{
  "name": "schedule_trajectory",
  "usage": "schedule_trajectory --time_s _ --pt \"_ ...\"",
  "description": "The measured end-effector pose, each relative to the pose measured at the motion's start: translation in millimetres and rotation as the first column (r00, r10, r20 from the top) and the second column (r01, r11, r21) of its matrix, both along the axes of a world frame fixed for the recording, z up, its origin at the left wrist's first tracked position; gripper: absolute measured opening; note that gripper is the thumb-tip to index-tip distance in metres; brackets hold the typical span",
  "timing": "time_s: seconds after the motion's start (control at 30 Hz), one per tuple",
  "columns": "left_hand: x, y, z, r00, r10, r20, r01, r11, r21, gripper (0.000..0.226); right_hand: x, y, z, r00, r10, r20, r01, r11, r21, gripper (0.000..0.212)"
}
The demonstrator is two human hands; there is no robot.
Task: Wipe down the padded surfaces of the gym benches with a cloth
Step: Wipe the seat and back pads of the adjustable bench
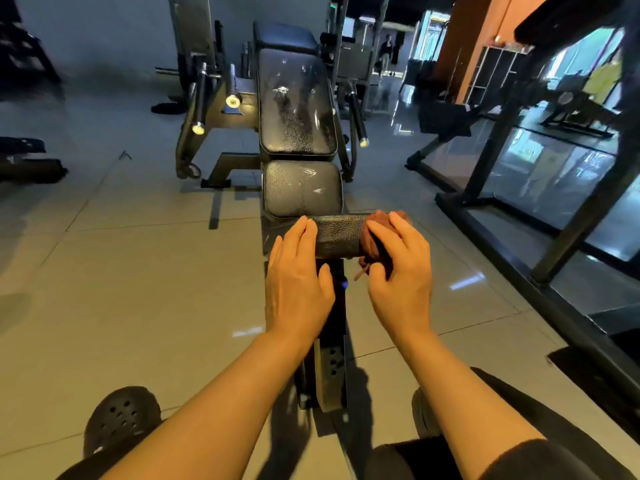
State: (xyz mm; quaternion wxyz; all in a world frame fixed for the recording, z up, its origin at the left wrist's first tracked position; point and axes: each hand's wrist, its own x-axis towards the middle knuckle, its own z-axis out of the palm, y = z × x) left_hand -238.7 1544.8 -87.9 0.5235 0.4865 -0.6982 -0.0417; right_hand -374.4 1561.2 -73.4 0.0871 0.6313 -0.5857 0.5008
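Observation:
A black padded bench runs away from me, with a long back pad [298,105] showing wet streaks, a seat pad [303,188] and a padded foot roller [337,235] at the near end. My right hand [401,268] grips a dark red cloth [375,240] wrapped round the roller's right end. My left hand [298,275] lies over the roller's left end, fingers straight on the padding. The roller's post [332,341] drops to the floor between my forearms.
Bare weight pegs and frame arms [201,109] stick out on both sides of the bench. A dark rack frame [502,188] stands on the right by glass panels. More equipment [27,161] lies at the left. My shoes [121,417] rest on tiled floor.

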Motion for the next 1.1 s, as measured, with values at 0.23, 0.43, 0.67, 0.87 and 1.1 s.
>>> schedule_trajectory --time_s 0.23,0.43,0.67,0.87,1.1 --pt "23.9 -1.4 1.6 0.972 -0.097 0.214 0.096 0.995 0.014 0.075 32.2 0.9 -2.7 0.958 0.147 -0.245 -0.162 0.986 -0.044 0.037" --pt "48.4 -5.9 4.7 0.915 -0.217 0.341 0.204 0.976 0.074 0.085 29.4 -9.4 0.3 0.971 -0.129 0.203 0.131 0.991 0.002 0.051" --pt "40.8 -9.6 4.2 0.910 -0.237 0.342 0.249 0.968 0.007 0.084 60.1 12.2 -18.5 0.996 -0.083 -0.026 0.082 0.996 -0.047 0.046" --pt "35.4 -7.8 12.6 0.934 -0.191 0.302 0.211 0.977 -0.034 0.073 32.9 -8.8 15.2 0.948 -0.209 0.239 0.186 0.976 0.115 0.053" --pt "49.5 -16.3 19.5 0.897 -0.247 0.367 0.271 0.962 -0.016 0.074 70.3 17.5 7.5 0.988 -0.152 0.036 0.149 0.985 0.087 0.050"
